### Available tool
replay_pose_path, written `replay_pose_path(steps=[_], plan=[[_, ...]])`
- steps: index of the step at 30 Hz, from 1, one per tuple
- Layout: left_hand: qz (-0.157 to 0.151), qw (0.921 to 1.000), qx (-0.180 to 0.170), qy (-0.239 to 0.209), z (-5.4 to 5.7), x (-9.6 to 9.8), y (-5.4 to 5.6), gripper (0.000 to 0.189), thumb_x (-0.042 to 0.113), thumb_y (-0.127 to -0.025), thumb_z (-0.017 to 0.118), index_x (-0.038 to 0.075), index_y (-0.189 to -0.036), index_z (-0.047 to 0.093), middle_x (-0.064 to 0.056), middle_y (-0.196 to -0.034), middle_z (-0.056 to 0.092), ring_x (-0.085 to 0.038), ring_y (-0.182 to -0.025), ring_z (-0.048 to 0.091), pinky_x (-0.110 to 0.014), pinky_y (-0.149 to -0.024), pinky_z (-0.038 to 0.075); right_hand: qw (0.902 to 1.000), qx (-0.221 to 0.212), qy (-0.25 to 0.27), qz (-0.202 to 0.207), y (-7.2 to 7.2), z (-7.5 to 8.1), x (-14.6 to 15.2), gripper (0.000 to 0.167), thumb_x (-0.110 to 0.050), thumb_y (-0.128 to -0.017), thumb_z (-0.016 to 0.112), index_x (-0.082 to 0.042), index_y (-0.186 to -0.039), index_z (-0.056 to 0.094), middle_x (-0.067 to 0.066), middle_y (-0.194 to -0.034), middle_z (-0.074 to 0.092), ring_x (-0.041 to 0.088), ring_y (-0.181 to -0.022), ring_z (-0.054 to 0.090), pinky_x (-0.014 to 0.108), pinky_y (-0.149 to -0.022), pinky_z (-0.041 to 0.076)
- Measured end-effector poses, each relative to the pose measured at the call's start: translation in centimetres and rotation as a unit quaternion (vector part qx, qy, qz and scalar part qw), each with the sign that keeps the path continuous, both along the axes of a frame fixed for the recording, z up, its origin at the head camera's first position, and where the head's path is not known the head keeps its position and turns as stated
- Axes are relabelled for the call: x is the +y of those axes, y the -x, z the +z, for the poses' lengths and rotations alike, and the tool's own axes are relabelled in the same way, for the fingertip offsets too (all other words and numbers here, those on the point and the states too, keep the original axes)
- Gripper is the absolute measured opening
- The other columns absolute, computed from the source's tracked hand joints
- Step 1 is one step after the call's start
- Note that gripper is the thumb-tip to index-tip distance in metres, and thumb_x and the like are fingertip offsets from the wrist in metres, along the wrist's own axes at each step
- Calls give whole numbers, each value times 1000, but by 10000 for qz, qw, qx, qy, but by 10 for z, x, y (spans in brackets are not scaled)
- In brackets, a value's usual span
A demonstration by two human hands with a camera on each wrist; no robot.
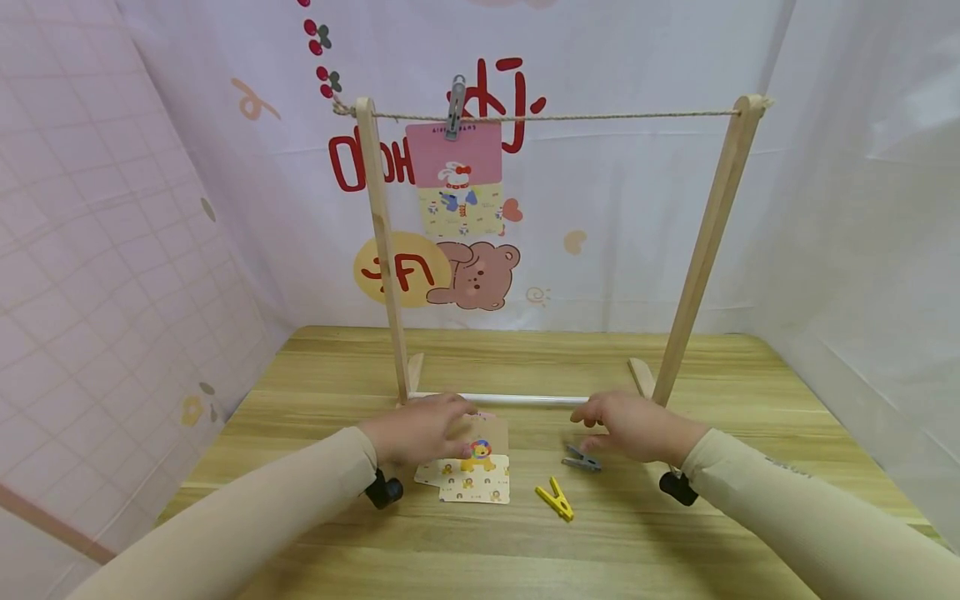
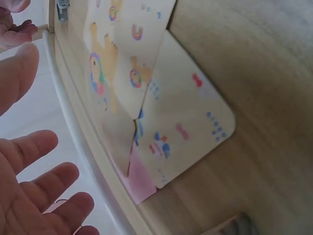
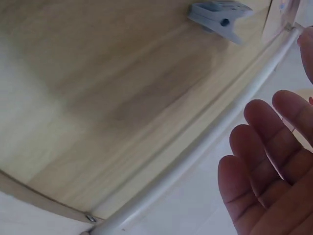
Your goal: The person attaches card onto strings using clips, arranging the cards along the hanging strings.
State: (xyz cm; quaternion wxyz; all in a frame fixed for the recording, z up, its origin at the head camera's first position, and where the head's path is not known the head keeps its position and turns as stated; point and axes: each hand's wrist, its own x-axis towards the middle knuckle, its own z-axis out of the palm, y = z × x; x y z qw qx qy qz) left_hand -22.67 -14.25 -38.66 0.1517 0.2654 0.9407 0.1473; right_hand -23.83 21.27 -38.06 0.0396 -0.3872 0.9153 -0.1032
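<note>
In the head view my left hand [image 1: 420,429] hovers over the left side of a card printed with a lion [image 1: 483,482], fingers relaxed. The left wrist view shows a second card with blue and red prints [image 2: 193,115] lying partly under the lion card. Loosely bent and holding nothing, my right hand [image 1: 626,427] is above a grey clothespin [image 1: 582,460] on the table. A yellow clothespin [image 1: 557,502] lies nearer the front, between both hands. Higher up, another grey clothespin [image 1: 454,108] clips a pink and yellow rabbit card [image 1: 459,187] to a rope [image 1: 600,117].
Two upright wooden posts [image 1: 708,242] carry the rope. Low between them runs a white rod [image 1: 525,400], just beyond the hands. The posts' feet [image 1: 641,377] rest on the wood-grain table [image 1: 480,550]. A printed white curtain [image 1: 615,208] hangs behind.
</note>
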Motion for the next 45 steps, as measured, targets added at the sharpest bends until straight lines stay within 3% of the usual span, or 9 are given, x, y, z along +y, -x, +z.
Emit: replay_pose_path(steps=[5, 10, 17, 28, 35, 41, 45], plan=[[-158, 9998, 51, 117, -6, -1, -1, 69, 51, -99, 70, 19, -157, 49, -7, -164, 45, -32, -153, 42, -56, -123, 35, 9993, -325, -36, -168, -3, -2, 1, 40, -32, -91, 84, -6, -119, 75, 4, -103, 75, 18, -92, 70, 36, -79, 58], [-280, 9990, 85, 341, -10, 0, -2, 66, 51, -99, 71, 18, -153, 53, -5, -161, 48, -29, -149, 47, -52, -122, 39, 9978, -620, 61, -204, -2, -6, 2, 38, -29, -90, 85, -5, -118, 75, -5, -92, 68, 5, -81, 58, 27, -72, 51], [-403, 9980, 65, 483, -15, 1, -3, 58, 46, -97, 74, 18, -145, 60, -2, -155, 54, -26, -143, 52, -47, -120, 41, 9977, -648, -101, -160, 0, -12, 2, 32, -27, -89, 85, -8, -113, 76, -15, -77, 58, -1, -70, 51, 23, -67, 47], [-375, 9980, 99, 490, -19, -1, -3, 55, 43, -94, 78, 20, -142, 62, -2, -151, 54, -25, -138, 55, -46, -116, 45, 9980, -577, -193, 147, 0, -19, 4, 16, -23, -89, 85, -12, -96, 75, -14, -74, 56, -2, -68, 48, 22, -64, 44], [-308, 9988, 166, 355, -22, -1, -4, 52, 42, -93, 79, 21, -138, 63, -3, -148, 55, -27, -135, 57, -48, -114, 46, 9977, -629, -242, 87, -1, -21, 2, 12, -20, -90, 83, -18, -85, 72, -16, -74, 55, -2, -68, 46, 21, -63, 42], [-8, 9991, 272, 323, -23, 1, -5, 59, 44, -91, 81, 20, -140, 61, -6, -148, 57, -30, -135, 57, -50, -115, 44, 9975, -649, -245, 121, -3, -20, 0, 10, -18, -90, 83, -14, -95, 74, -15, -77, 56, -1, -70, 48, 22, -65, 44], [109, 9989, 322, 312, -24, 1, -5, 64, 45, -89, 83, 18, -142, 59, -4, -141, 61, -28, -132, 58, -49, -114, 44, 9972, -714, -165, 166, -4, -20, -1, 26, -18, -90, 83, -11, -114, 75, -14, -82, 61, -2, -73, 51, 23, -67, 47]])
